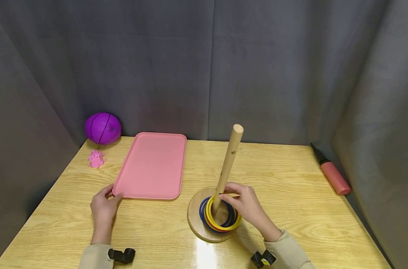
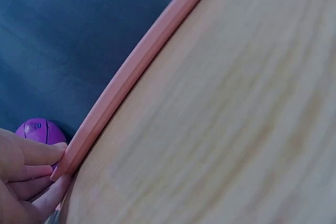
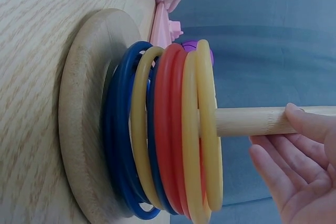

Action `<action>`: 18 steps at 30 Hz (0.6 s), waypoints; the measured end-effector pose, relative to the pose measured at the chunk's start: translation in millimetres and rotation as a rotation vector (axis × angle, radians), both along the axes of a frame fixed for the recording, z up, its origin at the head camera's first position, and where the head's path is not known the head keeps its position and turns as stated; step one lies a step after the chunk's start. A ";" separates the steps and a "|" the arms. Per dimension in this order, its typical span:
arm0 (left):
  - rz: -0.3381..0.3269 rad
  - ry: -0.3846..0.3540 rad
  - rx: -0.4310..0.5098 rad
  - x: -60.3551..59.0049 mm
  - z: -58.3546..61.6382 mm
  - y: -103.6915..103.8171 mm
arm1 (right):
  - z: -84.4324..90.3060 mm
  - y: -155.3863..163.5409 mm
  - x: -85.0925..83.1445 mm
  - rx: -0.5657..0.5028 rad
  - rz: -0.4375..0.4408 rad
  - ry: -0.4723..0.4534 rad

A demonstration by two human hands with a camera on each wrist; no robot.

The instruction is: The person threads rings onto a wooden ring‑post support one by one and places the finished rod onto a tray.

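My left hand (image 1: 103, 207) pinches the near left corner of a pink tray (image 1: 151, 166), thumb on one side and fingers on the other. In the left wrist view, the tray's rim (image 2: 131, 72) runs close along the tabletop. My right hand (image 1: 245, 201) holds the lower part of an upright wooden pole (image 1: 229, 160) just above the rings. Stacked around it are blue rings (image 3: 123, 87), red rings (image 3: 169, 129) and yellow rings (image 3: 207, 103), above a round wooden base (image 3: 79, 119). The topmost yellow ring sits tilted.
At the back left of the wooden table (image 1: 284, 179) is a purple ball (image 1: 103, 128), with a small pink spiky toy (image 1: 96, 159) in front of it. A red hand pump (image 1: 335, 176) with a black nozzle lies along the right edge. Grey curtains (image 1: 257, 67) enclose the table.
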State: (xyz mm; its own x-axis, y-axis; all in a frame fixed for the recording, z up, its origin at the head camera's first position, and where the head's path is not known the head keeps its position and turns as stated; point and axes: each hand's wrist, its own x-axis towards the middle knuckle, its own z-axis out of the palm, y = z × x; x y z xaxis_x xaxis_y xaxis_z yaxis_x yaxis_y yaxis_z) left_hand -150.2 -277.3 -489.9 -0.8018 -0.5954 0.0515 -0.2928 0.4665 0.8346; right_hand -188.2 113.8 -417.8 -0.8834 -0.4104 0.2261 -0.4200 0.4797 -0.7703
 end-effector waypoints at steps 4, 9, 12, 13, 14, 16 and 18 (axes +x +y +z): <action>0.003 0.003 -0.011 -0.1 0.2 1.3 | 0.1 -0.2 0.0 0.002 -0.005 -0.008; -0.053 0.009 0.044 -1.6 -2.8 -3.6 | 0.5 -0.4 0.3 -0.001 -0.016 -0.013; -0.093 0.021 0.111 -2.8 -4.3 -6.9 | 0.4 -0.5 0.5 0.000 -0.018 -0.014; -0.102 0.022 0.138 -3.5 -4.7 -7.7 | 0.3 -0.6 0.5 0.000 -0.018 -0.014; -0.114 0.029 0.172 -4.0 -4.7 -8.1 | 0.2 -0.6 0.4 0.001 -0.018 -0.012; -0.134 0.031 0.241 -5.2 -4.2 -8.3 | -0.1 -0.5 0.3 0.000 -0.020 -0.011; -0.148 0.025 0.303 -6.0 -3.5 -8.0 | -0.7 -0.4 0.1 0.002 -0.024 -0.010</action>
